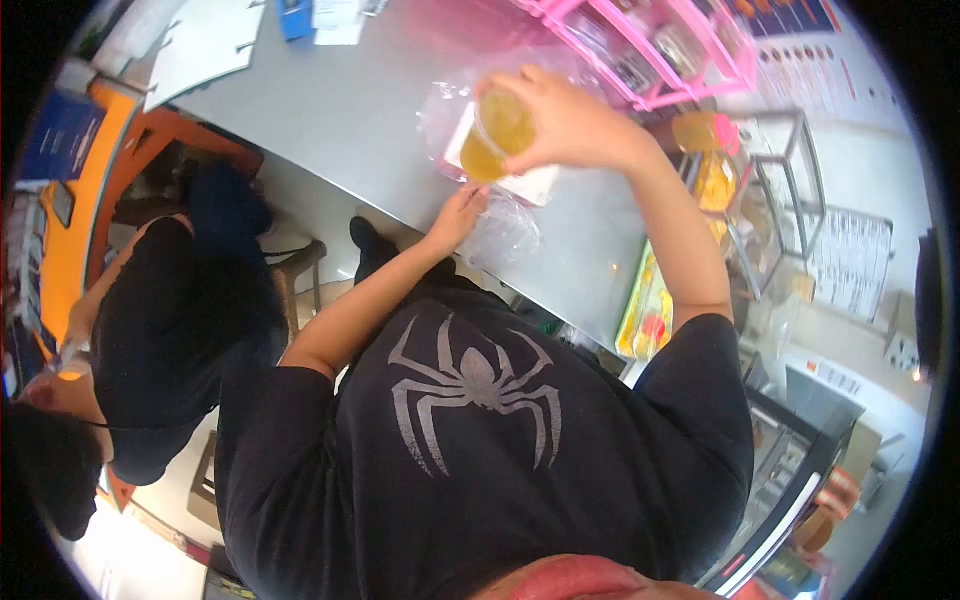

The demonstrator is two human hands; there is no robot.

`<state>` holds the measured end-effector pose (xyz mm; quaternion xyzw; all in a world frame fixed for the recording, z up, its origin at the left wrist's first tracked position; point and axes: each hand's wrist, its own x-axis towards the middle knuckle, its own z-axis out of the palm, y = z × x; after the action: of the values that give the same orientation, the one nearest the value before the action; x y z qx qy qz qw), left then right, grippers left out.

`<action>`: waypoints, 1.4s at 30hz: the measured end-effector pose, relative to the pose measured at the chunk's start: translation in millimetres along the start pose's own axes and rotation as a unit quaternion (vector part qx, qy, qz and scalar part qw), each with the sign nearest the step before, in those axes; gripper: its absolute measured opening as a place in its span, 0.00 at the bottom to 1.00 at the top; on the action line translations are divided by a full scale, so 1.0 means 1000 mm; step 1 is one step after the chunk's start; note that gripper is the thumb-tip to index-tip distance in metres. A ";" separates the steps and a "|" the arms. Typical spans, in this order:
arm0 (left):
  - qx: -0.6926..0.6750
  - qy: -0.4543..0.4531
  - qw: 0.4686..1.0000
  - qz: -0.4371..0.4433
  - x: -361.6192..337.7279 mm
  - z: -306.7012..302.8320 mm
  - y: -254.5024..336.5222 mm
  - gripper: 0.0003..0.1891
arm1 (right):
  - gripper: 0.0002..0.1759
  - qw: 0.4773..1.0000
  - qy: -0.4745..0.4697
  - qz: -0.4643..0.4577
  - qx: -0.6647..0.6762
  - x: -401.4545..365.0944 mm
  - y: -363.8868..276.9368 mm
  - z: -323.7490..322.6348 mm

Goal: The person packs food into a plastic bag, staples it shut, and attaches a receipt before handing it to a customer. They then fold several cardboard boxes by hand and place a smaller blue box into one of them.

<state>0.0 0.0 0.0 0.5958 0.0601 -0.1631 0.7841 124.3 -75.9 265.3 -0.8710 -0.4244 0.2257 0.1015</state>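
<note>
My right hand [560,115] grips a clear plastic cup [503,122] of yellow-green drink, its fingers wrapped round the side. The cup is tilted over the steel counter. Just below it, my left hand [460,218] has its fingers pinched together at a thin clear plastic bag [502,235], which hangs at the counter's near edge. Behind and under the cup lies a white flat item [532,186], partly hidden by the cup and my right hand. More crinkled clear plastic [440,112] spreads around it on the counter.
A pink plastic basket [650,50] stands at the back right. Jars of yellow contents [715,180] and a metal rack [790,190] are at the right, with a green-rimmed tray [650,310]. Papers [205,45] lie at far left. Another person [180,350] sits to my left.
</note>
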 end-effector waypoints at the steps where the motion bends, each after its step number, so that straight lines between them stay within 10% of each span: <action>1: -0.013 -0.009 1.000 -0.021 -0.007 -0.004 0.010 0.15 | 0.40 0.999 -0.016 0.025 0.016 -0.014 -0.006 0.007; 8: -0.069 0.012 0.992 0.103 0.014 0.093 -0.026 0.12 | 0.40 0.981 0.082 0.163 0.061 -0.147 0.030 0.102; 11: -0.130 0.016 0.991 0.020 0.007 0.098 -0.032 0.12 | 0.41 0.969 0.123 0.203 0.071 -0.164 0.040 0.149; 19: 0.136 0.080 0.979 0.131 -0.011 0.110 0.007 0.05 | 0.45 0.953 0.204 0.219 0.053 -0.175 0.060 0.206; 27: 0.440 0.138 0.847 0.264 -0.046 0.141 0.078 0.08 | 0.47 0.960 0.195 0.190 0.063 -0.177 0.055 0.200; 31: 0.473 0.043 0.866 0.154 -0.036 0.118 0.075 0.09 | 0.50 0.951 0.285 0.059 0.103 -0.172 0.064 0.220; 33: 0.452 -0.022 0.889 0.069 -0.039 0.112 0.088 0.10 | 0.47 0.923 0.346 0.050 0.162 -0.175 0.067 0.224; 36: 0.243 -0.061 0.954 0.166 -0.029 0.095 0.068 0.13 | 0.33 0.791 0.442 0.148 0.397 -0.186 0.072 0.254; 39: 0.301 -0.015 0.892 0.337 -0.023 0.103 0.048 0.17 | 0.19 0.658 0.367 0.253 0.607 -0.196 0.091 0.282; 42: 0.392 -0.037 0.871 0.293 -0.032 0.126 0.031 0.20 | 0.17 0.629 0.329 0.224 0.667 -0.193 0.089 0.288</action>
<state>-32.8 -107.1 72.9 0.8380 -0.2154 0.0418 0.4996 -55.9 -286.6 39.4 -0.6498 0.1120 0.1610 0.7344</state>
